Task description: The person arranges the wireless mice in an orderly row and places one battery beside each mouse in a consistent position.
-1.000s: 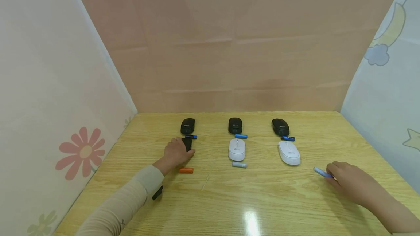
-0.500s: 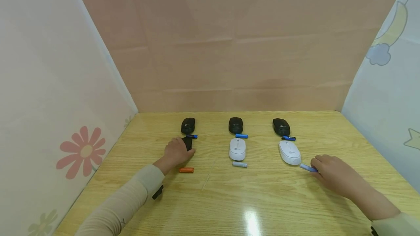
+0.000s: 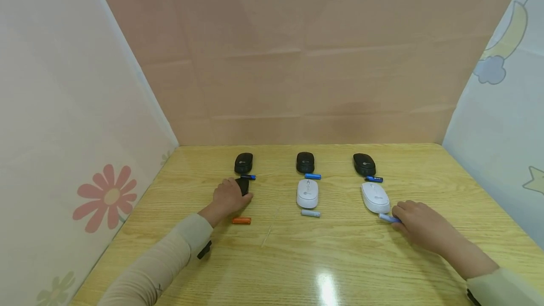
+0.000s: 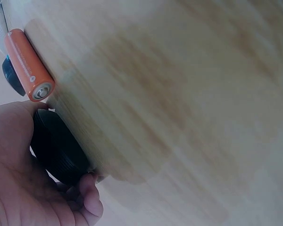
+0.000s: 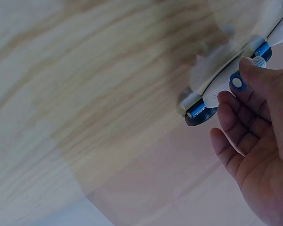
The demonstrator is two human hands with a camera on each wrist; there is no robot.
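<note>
My left hand (image 3: 229, 196) grips a black computer mouse (image 3: 243, 186) on the table, thumb and fingers at its two sides in the left wrist view; the hand covers most of it. An orange battery (image 3: 241, 220) lies just in front of that mouse. Between thumb and fingertips, my right hand (image 3: 422, 225) pinches a light-blue battery (image 3: 388, 218), whose blue rim and flat end face the right wrist camera. The battery's far tip is right at the near end of the right-hand white mouse (image 3: 376, 197).
Along the back stand three black mice, such as the middle one (image 3: 305, 162), with blue batteries (image 3: 312, 176) before them. A second white mouse (image 3: 307, 193) sits mid-table, a pale battery (image 3: 310, 213) in front of it. Walls enclose the wooden table (image 3: 297, 263) at back and sides.
The right hand has moved left with the light-blue battery, bringing it from the open table at right to the near end of the white mouse. My left hand stays put on the black mouse.
</note>
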